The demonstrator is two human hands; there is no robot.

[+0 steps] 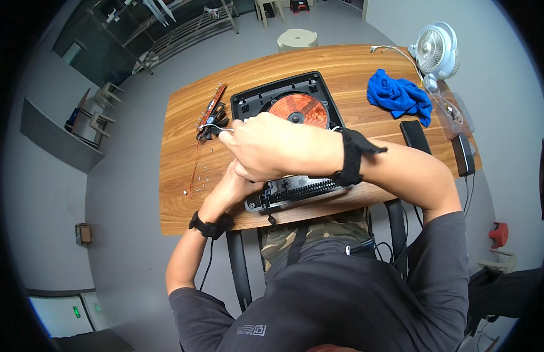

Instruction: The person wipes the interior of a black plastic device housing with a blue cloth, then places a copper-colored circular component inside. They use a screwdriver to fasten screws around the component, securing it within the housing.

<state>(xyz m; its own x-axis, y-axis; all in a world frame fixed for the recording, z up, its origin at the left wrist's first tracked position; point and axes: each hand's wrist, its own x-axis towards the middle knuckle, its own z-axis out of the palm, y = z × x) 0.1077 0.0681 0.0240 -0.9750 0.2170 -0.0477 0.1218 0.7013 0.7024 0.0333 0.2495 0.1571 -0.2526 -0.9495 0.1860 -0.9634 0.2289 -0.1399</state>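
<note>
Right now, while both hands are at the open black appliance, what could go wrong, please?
The small loose parts lie on the wooden table, left of the left hand; a sweep of it could scatter them. The thin orange wire trails near them and might get snagged. The loose end of the black strap at the right wrist sticks out and may catch.

I log a brown wood-grain tabletop (177, 161) as the support. Directly on it, I note: near centre, an open black plastic housing (275, 88), partly hidden; left, a narrow red circuit board (213, 102) and scattered tiny pale parts (185, 192); right, a crumpled blue cloth (398, 97) and a flat black rectangular block (415, 136).
</note>
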